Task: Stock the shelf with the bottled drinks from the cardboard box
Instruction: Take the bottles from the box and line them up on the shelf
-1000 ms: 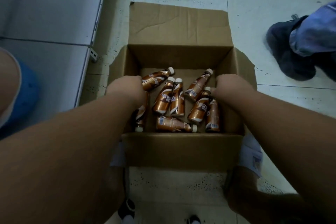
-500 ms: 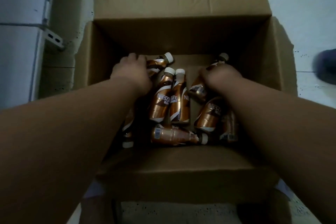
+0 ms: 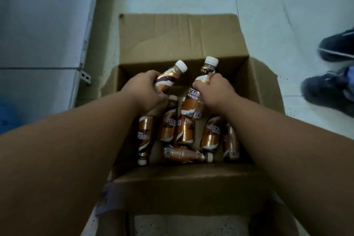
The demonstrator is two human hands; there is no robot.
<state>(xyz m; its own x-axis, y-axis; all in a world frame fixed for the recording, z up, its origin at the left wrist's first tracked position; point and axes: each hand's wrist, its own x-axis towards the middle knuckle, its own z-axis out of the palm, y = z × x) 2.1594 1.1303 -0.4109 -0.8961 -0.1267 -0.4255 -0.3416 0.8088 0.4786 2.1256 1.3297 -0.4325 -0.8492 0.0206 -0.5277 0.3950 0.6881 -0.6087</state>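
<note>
Both hands now lift a bottle each above the cardboard box [image 3: 183, 186], where half a second ago they reached among them.

The left hand [image 3: 145, 92] has its grip curled round the left bottle [image 3: 168, 80], white cap tilted up and right of it. The right hand [image 3: 216, 90] grips the right bottle [image 3: 199, 90], reading "NESCAFE", near upright. Below both grips roughly seven loose bottles [image 3: 184, 130] lie flat inside.

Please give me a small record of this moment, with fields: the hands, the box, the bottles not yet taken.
left hand: grips a brown white-capped plastic bottle
right hand: grips a second brown white-capped bottle
box: open brown cardboard box on pale floor
loose bottles: six visible, lying in the box
background: dark shoes at right
</note>
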